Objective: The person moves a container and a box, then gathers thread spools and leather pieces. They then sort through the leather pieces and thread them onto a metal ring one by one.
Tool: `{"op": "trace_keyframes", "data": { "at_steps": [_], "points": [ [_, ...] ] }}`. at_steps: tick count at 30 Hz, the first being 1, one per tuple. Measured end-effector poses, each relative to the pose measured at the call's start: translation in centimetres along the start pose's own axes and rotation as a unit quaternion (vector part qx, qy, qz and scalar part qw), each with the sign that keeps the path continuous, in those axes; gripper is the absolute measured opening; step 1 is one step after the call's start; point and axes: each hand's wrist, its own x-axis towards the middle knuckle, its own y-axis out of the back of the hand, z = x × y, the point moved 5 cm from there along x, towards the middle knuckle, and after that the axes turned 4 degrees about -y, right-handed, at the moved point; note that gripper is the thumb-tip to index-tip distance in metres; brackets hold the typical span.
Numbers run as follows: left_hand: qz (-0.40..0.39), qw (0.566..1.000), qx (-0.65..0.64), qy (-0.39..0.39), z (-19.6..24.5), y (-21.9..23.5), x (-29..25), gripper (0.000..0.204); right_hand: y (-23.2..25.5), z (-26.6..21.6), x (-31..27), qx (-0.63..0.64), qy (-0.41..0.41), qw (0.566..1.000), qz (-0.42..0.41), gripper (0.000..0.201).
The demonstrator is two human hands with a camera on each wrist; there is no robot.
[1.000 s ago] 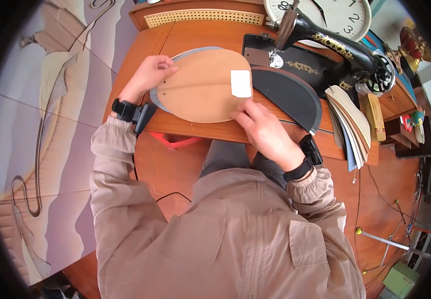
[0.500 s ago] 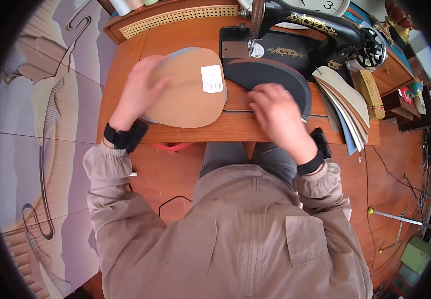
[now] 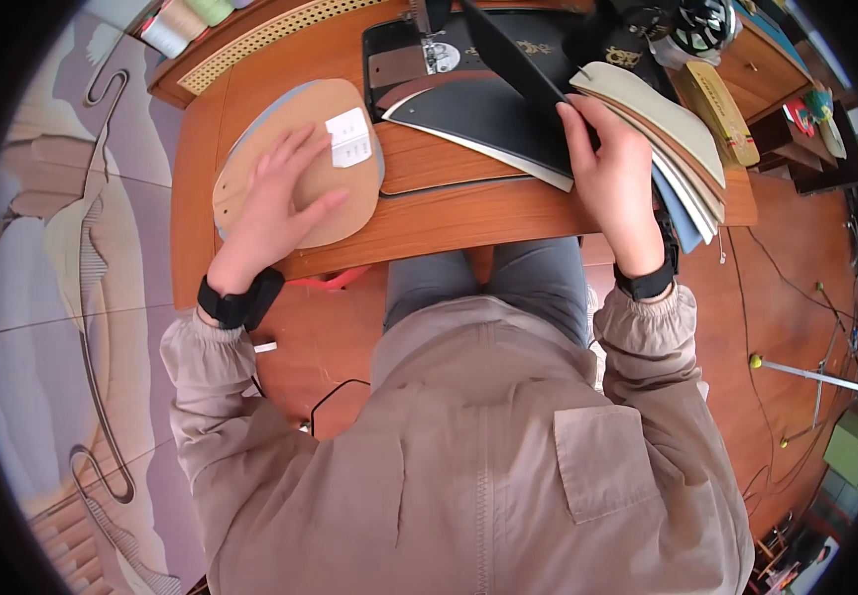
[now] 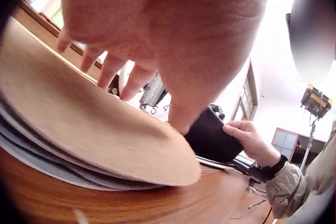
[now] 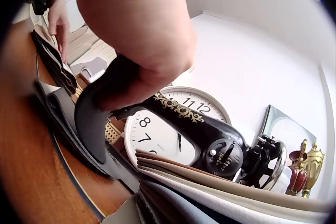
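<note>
My left hand [image 3: 275,198] rests spread over a tan oval leather piece [image 3: 347,210], fingers straight. Grey-blue and darker layers show under its edge in the left wrist view, and a white label [image 3: 349,139] lies on top. With thumb and fingers, my right hand [image 3: 615,169] pinches the edge of a black leather piece [image 3: 513,55], which is raised and tilted. Below it lie more half-oval pieces: a dark one [image 3: 473,119] on top, with brown and white edges showing. The raised piece bends beside my fingers in the right wrist view.
A black sewing machine [image 5: 194,129] stands at the back, a round clock [image 5: 152,134] behind it. Right of my right hand lies a fan of coloured leather pieces [image 3: 657,99], then a yellow box [image 3: 721,114]. Thread spools [image 3: 176,25] stand at the back left. The wooden table's front edge [image 3: 449,233] is near my lap.
My right hand left the tan piece's edge, moved right to the dark pieces and lifted the black one. My left hand went from the tan piece's far left edge to spread over it.
</note>
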Motion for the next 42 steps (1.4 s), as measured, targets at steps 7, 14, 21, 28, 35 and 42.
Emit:
{"op": "trace_keyframes", "data": {
  "at_steps": [7,14,21,28,35,42],
  "points": [
    [0.068,0.692,-0.702,0.155,4.8,-0.8,4.5,0.048,-0.3,-1.9,-4.4,0.010,0.223,0.960,-0.170,0.015],
    [0.007,0.890,-0.445,0.099,6.7,-2.8,5.9,0.059,0.2,2.0,-2.6,-0.006,0.098,0.992,-0.073,0.020],
    [-0.036,0.923,-0.374,0.085,7.6,-3.1,6.9,0.038,0.0,2.9,-1.6,-0.032,0.048,0.992,-0.108,0.024],
    [-0.049,0.885,-0.453,0.096,8.6,-2.6,7.9,0.043,-0.1,1.4,-2.2,-0.087,0.124,0.987,-0.053,0.017],
    [-0.091,0.750,-0.625,0.196,7.7,-2.4,7.0,0.050,4.2,-3.7,-1.4,0.170,0.048,0.983,-0.055,0.017],
    [-0.120,0.721,-0.678,0.071,8.9,-0.6,3.7,0.043,5.3,-8.3,-1.3,0.240,0.210,0.948,-0.002,0.020]
  ]
}}
